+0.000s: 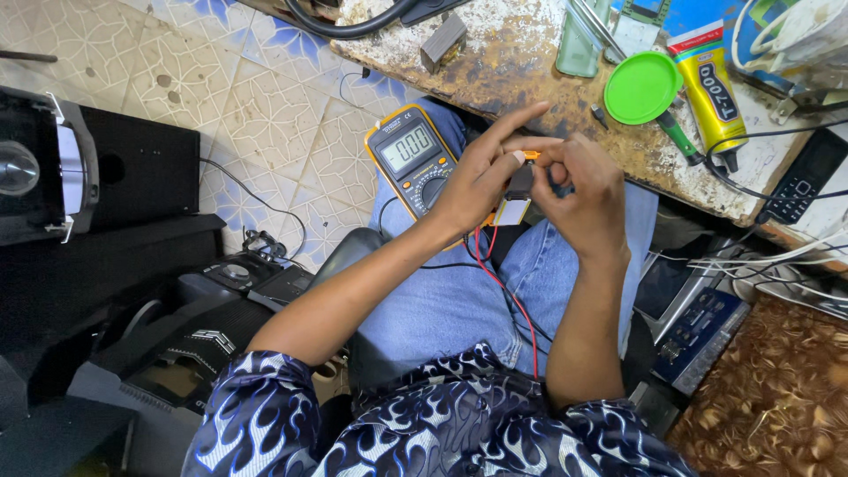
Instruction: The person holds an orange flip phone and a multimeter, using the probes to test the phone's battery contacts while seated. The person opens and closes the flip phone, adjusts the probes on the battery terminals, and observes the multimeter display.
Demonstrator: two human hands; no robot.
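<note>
My left hand (481,172) and my right hand (587,190) meet above my lap, both pinching a small dark part with a white and orange end (517,190). The left forefinger sticks out toward the bench. A yellow multimeter (413,157) with a grey screen rests on my left thigh, just left of the hands. Its red and black leads (499,283) run down over my blue jeans from under the hands.
A worn, rusty workbench (521,62) lies ahead with a green round lid (642,87), a yellow glue tube (714,93), a green-handled screwdriver (680,137) and a black keypad phone (802,181). Black speaker boxes (79,168) stand at left on the tiled floor. Cables and devices crowd the right.
</note>
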